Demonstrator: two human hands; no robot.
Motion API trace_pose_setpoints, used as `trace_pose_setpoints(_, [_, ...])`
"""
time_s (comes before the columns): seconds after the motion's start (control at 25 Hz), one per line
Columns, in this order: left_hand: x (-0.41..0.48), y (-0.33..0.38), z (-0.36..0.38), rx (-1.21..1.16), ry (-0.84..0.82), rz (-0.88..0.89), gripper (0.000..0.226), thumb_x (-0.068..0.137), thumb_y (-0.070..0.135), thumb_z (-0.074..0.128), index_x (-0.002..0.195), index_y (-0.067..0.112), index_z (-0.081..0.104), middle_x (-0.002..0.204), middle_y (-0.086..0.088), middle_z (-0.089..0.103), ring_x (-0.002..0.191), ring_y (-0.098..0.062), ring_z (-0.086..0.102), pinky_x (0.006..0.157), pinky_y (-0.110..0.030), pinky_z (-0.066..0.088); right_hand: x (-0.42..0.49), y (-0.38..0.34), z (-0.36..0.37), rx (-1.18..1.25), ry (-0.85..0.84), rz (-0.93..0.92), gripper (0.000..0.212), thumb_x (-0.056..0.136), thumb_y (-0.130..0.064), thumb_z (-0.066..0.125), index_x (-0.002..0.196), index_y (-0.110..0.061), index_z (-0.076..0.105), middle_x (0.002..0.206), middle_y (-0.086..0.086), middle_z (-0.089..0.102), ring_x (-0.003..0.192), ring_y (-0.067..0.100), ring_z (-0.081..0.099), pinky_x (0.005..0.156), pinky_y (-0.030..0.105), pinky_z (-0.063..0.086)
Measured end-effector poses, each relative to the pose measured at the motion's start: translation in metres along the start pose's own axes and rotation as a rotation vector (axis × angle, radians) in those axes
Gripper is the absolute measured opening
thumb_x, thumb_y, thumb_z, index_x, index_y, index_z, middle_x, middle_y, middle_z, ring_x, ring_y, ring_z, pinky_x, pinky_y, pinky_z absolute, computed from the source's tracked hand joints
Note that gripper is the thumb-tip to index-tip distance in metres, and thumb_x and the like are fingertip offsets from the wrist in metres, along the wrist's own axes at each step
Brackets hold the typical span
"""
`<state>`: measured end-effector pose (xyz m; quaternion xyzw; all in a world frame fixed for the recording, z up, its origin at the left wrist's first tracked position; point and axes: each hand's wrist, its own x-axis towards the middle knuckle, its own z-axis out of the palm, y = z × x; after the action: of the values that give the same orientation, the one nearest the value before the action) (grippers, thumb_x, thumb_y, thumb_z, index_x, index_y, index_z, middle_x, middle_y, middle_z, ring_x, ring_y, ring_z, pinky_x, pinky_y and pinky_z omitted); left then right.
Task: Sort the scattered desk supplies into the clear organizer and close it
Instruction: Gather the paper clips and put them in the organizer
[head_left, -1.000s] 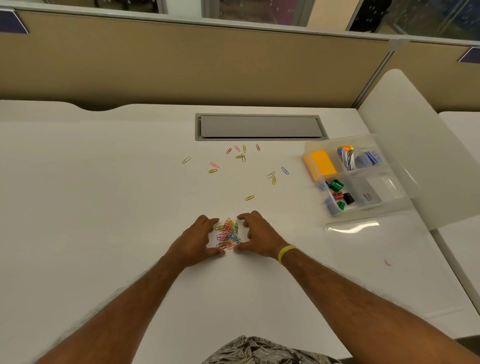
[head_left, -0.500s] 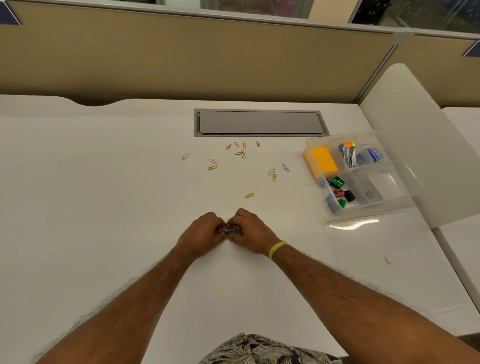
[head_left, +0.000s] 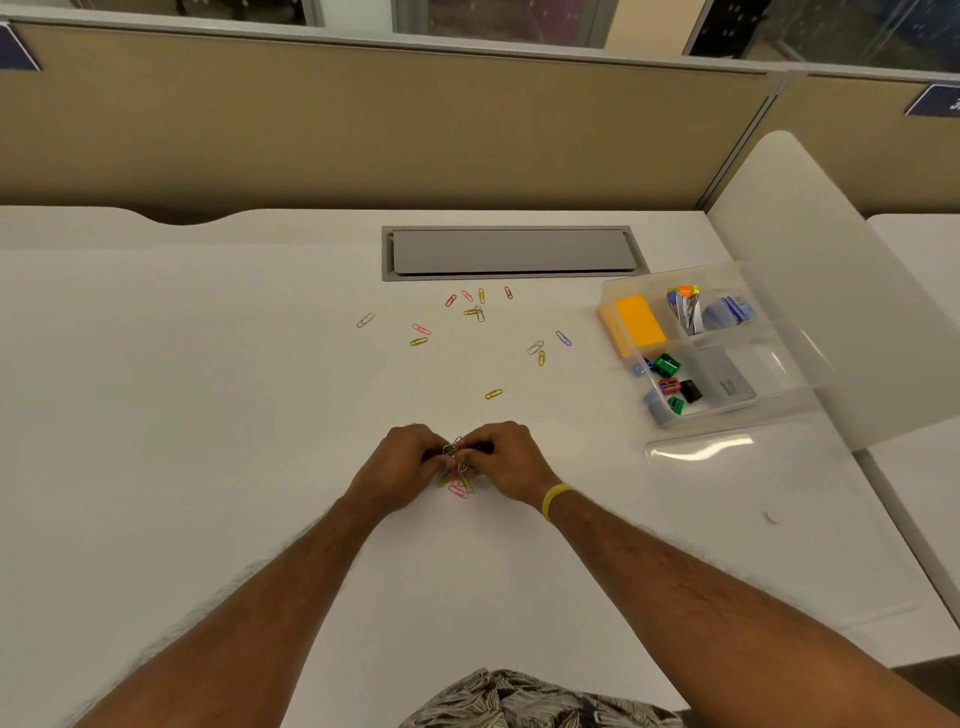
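- Paper clips (head_left: 457, 453) sit in a tight bunch on the white desk (head_left: 208, 415), squeezed between both hands, seemingly so that many can be lifted at once rather than one by one
- Left hand (head_left: 400, 470) and right hand (head_left: 511, 462) meet over the bunch, fingers curled in and pinching it from either side
- Stray clips (head_left: 458, 489) lie on the desk just under the grip, outside it
- Loose clips (head_left: 480, 312) lie scattered farther back, well apart from the hands
- Clear organizer (head_left: 769, 364) stands open to the right, its lid (head_left: 727, 449) lying flat in front, so the handful probably goes into a compartment; which one I cannot tell
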<state>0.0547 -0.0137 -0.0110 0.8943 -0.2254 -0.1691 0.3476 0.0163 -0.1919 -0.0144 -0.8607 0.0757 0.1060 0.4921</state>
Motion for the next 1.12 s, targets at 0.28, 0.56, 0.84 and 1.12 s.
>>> trace_pose_setpoints(0.28, [0.003, 0.002, -0.001, -0.321, 0.025, -0.124, 0.018, 0.09, 0.023, 0.065, 0.08, 0.01, 0.074, 0.07, -0.006, 0.071, 0.067, -0.021, 0.067, 0.069, -0.036, 0.056, -0.007, 0.001, -0.001, 0.463, 0.051, 0.12, 0.011, 0.084, -0.005, 0.072, 0.093, -0.001, 0.075, 0.087, 0.011, 0.074, 0.082, 0.024, 0.072, 0.078, 0.033, 0.06])
trace_pose_setpoints(0.56, [-0.004, 0.013, 0.004, -0.686, 0.005, -0.203, 0.022, 0.092, 0.024, 0.064, 0.086, 0.006, 0.075, 0.082, -0.019, 0.072, 0.071, -0.02, 0.068, 0.081, -0.042, 0.059, -0.022, 0.0, -0.001, 0.827, 0.054, 0.206, 0.009, 0.087, -0.001, 0.066, 0.093, 0.0, 0.072, 0.086, 0.01, 0.072, 0.078, 0.017, 0.069, 0.075, 0.025, 0.058])
trace_pose_setpoints(0.84, [-0.009, 0.029, 0.02, -0.729, -0.015, -0.218, 0.022, 0.092, 0.022, 0.063, 0.086, 0.004, 0.074, 0.077, -0.019, 0.07, 0.068, -0.026, 0.067, 0.073, -0.043, 0.061, -0.039, 0.006, -0.007, 0.832, 0.096, 0.207, 0.01, 0.087, -0.001, 0.066, 0.089, -0.006, 0.074, 0.082, 0.009, 0.072, 0.076, 0.017, 0.069, 0.072, 0.024, 0.058])
trace_pose_setpoints(1.12, [0.019, 0.075, 0.021, -0.725, 0.004, -0.138, 0.017, 0.092, 0.022, 0.064, 0.088, 0.012, 0.076, 0.077, -0.01, 0.074, 0.071, -0.018, 0.07, 0.071, -0.027, 0.059, -0.042, 0.003, -0.054, 0.831, 0.19, 0.133, 0.011, 0.088, -0.002, 0.065, 0.097, 0.001, 0.071, 0.086, 0.013, 0.071, 0.076, 0.017, 0.07, 0.072, 0.024, 0.058])
